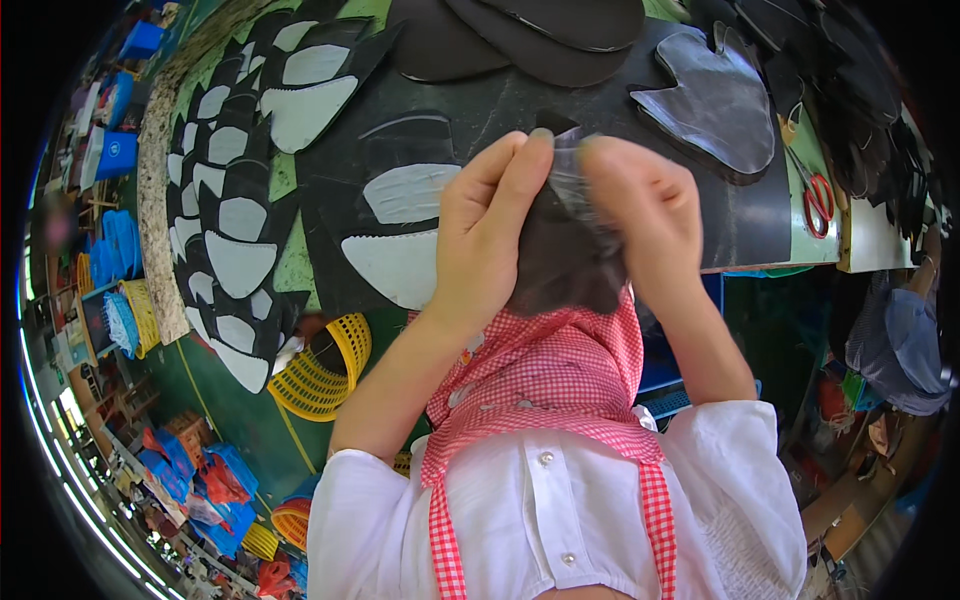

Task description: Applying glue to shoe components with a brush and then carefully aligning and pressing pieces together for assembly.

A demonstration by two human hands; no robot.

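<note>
Between my hands hangs a dark, flexible cut piece [565, 250], leather-like, with a shiny film-like strip at its upper edge. My left hand [485, 215] is closed, pinching its upper left edge between thumb and fingers. My right hand [650, 205], curled and slightly blurred, grips its upper right side. Left of my left hand, a black shoe-upper-like piece with white backing patches [405, 195] lies on the dark work surface [465, 95]. At the far right of the surface rests a shiny black cut piece [715, 110].
Overlapping black pieces with white patches [240, 220] fill the left of the table. Large rounded black pieces [540, 45] lie at the back. Red-handled scissors [818, 205] are at the right. A yellow basket [325, 375] stands below the table's left edge.
</note>
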